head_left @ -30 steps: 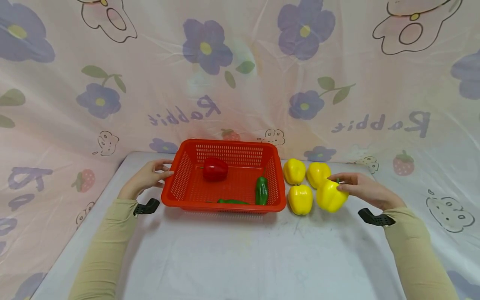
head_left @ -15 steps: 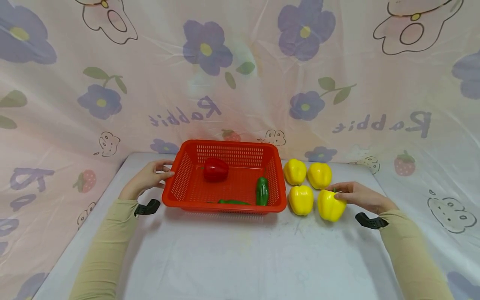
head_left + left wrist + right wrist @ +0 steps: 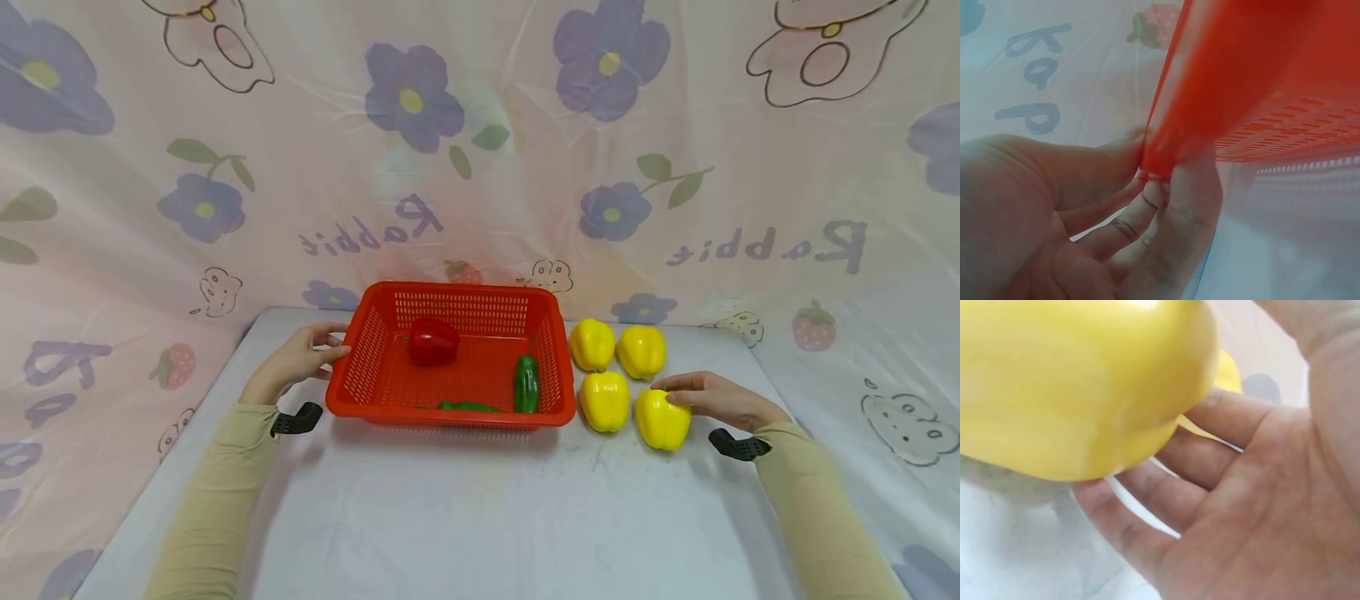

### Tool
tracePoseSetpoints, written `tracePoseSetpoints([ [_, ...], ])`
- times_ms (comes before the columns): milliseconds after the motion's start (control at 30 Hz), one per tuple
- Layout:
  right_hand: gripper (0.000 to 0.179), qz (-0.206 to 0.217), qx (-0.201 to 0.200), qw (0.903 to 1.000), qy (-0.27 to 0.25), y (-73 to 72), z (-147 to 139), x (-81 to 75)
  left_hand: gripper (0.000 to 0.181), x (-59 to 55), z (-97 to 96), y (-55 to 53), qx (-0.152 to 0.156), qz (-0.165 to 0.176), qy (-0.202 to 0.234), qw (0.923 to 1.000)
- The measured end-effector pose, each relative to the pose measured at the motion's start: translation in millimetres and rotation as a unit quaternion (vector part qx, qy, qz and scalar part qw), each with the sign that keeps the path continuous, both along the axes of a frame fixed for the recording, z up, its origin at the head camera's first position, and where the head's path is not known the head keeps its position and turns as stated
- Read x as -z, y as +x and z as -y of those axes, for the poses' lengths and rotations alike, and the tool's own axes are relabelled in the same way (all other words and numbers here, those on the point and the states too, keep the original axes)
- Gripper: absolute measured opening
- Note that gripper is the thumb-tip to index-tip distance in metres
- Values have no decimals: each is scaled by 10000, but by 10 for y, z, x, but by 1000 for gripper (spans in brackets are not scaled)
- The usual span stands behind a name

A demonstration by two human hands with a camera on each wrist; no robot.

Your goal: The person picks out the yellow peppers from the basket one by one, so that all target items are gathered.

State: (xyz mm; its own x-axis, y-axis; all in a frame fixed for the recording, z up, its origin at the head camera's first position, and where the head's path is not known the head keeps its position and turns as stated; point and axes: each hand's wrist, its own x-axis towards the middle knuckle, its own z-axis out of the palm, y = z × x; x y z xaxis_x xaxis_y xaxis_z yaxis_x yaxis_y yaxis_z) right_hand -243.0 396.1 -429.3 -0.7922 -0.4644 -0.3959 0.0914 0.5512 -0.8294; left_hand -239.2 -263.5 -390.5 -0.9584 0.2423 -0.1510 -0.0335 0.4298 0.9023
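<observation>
My left hand (image 3: 298, 358) pinches the left rim of a red plastic basket (image 3: 450, 417); in the left wrist view the thumb and fingers (image 3: 1194, 212) close on that rim (image 3: 1169, 150). In the basket are a red bell pepper (image 3: 433, 342), a dark green pepper (image 3: 527, 385) near the right wall and another green pepper (image 3: 467, 406), partly hidden by the front rim. On the right, my right hand (image 3: 723, 400) holds a yellow bell pepper (image 3: 663, 421) by its top, low at the table. The right wrist view shows fingers (image 3: 1166, 487) against that pepper (image 3: 1085, 394).
Three more yellow bell peppers stand between basket and right hand: one at the back (image 3: 592, 345), one beside it (image 3: 642, 352) and one in front (image 3: 605, 402). A white-covered table (image 3: 480, 517) lies below; a patterned cloth (image 3: 495, 200) hangs behind.
My right hand has brought the yellow bell pepper down and toward the front, beside the front yellow pepper. The left hand stays on the basket rim.
</observation>
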Motion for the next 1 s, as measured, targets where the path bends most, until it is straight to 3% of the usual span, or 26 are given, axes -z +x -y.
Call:
tracePoseSetpoints([
  [367, 61, 111, 281, 9992, -251, 12, -43, 45, 53, -21, -19, 27, 26, -52, -53, 10000],
  [733, 60, 157, 637, 9978, -118, 26, -21, 78, 53, -25, -12, 4, 2, -98, -57, 9999],
  [1000, 64, 341, 560, 9975, -262, 51, -29, 71, 54, -18, -11, 4, 8, -64, -31, 10000],
])
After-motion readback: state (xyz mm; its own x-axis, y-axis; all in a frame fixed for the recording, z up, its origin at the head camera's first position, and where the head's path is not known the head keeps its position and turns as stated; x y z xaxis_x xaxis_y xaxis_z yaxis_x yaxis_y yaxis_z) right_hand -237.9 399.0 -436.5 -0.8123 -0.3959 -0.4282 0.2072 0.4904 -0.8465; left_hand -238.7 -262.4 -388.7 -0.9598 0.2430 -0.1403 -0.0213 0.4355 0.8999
